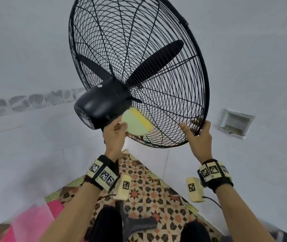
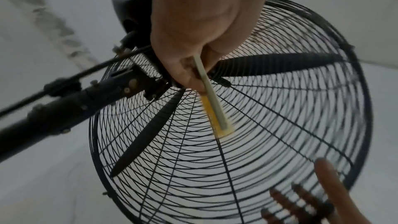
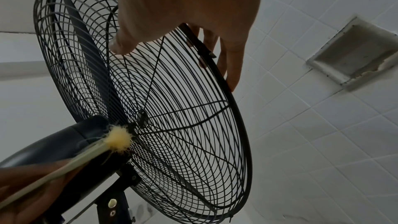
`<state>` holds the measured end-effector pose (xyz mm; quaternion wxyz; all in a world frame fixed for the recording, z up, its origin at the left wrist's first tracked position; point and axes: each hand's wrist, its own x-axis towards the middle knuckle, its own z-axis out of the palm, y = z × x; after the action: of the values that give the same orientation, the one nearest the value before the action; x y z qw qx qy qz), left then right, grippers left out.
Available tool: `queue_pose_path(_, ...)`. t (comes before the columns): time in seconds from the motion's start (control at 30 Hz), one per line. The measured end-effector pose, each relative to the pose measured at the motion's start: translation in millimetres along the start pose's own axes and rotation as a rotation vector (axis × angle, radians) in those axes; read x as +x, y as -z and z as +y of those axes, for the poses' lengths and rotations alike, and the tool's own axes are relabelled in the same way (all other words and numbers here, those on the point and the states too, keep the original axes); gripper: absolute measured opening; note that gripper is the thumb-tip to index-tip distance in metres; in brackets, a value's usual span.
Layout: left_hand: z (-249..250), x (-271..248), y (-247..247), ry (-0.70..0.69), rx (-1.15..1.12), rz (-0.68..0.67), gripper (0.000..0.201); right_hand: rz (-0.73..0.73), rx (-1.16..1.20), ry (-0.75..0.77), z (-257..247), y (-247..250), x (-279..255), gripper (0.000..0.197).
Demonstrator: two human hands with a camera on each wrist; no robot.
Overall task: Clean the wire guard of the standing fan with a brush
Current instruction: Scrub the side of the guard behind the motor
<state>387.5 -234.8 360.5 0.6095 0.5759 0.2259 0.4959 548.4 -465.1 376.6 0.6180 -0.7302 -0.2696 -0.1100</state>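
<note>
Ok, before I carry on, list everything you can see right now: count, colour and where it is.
wire guard: one, black, round cage tilted overhead around the blades
fan blades: three show in the left wrist view, black, inside the guard
motor housing: one, black, behind the guard's centre
fan pole: one, black, below the housing
brush: one, pale green back with yellow bristles, against the rear wires beside the housing
wall recess: one, white, in the tiled wall to the right
patterned mat: one, brown, orange and cream, on the floor below
pink thing: one, blurred, lower left
wrist bands: two, black with marker tags
left hand: grips the brush
right hand: holds the guard's lower rim
</note>
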Motion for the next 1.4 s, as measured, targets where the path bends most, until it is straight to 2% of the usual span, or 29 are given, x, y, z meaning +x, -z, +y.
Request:
queue_pose_path(0.03, -2, 5, -3, 0.009, -0.003, 0.051, 0.036, -0.003, -0.002, 0.003, 0, 0, -1, 0.087)
queue_pose_path(0.1, -3, 7, -13, -0.001, 0.015, 0.066, 0.038, -0.005, -0.009, 0.009, 0, 0, -1, 0.084)
queue_pose_path(0.23, -9, -4, -9, 0.010, 0.070, -0.125, 0.040, 0.003, -0.007, -0.001, 3, 2, -1, 0.079)
queue_pose_path(0.27, -9, -6, -5, 0.006, 0.070, -0.132, 0.040, 0.000, -0.006, -0.004, 3, 1, -1, 0.078)
queue_pose_path(0.37, -9, 3, -3, 0.016, 0.018, 0.035, 0.038, 0.005, 0.000, 0.007, 0, -1, -4, 0.083)
queue_pose_path(0.43, -10, 3, -10, 0.027, -0.006, 0.066, 0.038, 0.008, 0.001, 0.002, 0, -2, -5, 0.086)
queue_pose_path(0.57, -11, -15, -13, 0.020, 0.092, -0.124, 0.040, 0.008, -0.002, -0.011, 1, -1, -2, 0.086)
queue_pose_path(0.6, -13, -20, -10, 0.015, 0.092, -0.137, 0.040, 0.000, -0.006, -0.013, 2, 0, -3, 0.083)
queue_pose_path(0.77, -18, -13, -16, 0.059, -0.013, 0.120, 0.039, -0.002, -0.001, -0.004, 0, -1, -6, 0.080)
queue_pose_path(0.83, -21, -18, -21, 0.048, 0.024, 0.068, 0.039, 0.003, 0.010, -0.008, 0, -1, -6, 0.082)
queue_pose_path(0.93, -26, -35, -19, 0.011, 0.079, -0.106, 0.041, 0.004, 0.002, -0.016, 0, 0, -5, 0.083)
queue_pose_path(1.0, -25, -40, -16, -0.010, 0.027, -0.061, 0.041, -0.003, 0.001, -0.018, 0, -1, -6, 0.082)
queue_pose_path(1.1, -19, -31, -21, -0.003, -0.096, 0.105, 0.041, -0.002, 0.002, -0.016, 1, -1, -7, 0.081)
queue_pose_path(1.17, -17, -33, -26, -0.004, -0.063, 0.077, 0.042, 0.005, 0.006, -0.018, 3, -1, -6, 0.081)
queue_pose_path(1.3, -25, -57, -27, 0.110, -0.042, -0.121, 0.041, 0.014, 0.004, -0.020, 2, -1, -7, 0.082)
queue_pose_path(1.4, -23, -53, -22, 0.154, -0.155, -0.040, 0.043, 0.011, 0.005, -0.015, -2, -1, -9, 0.078)
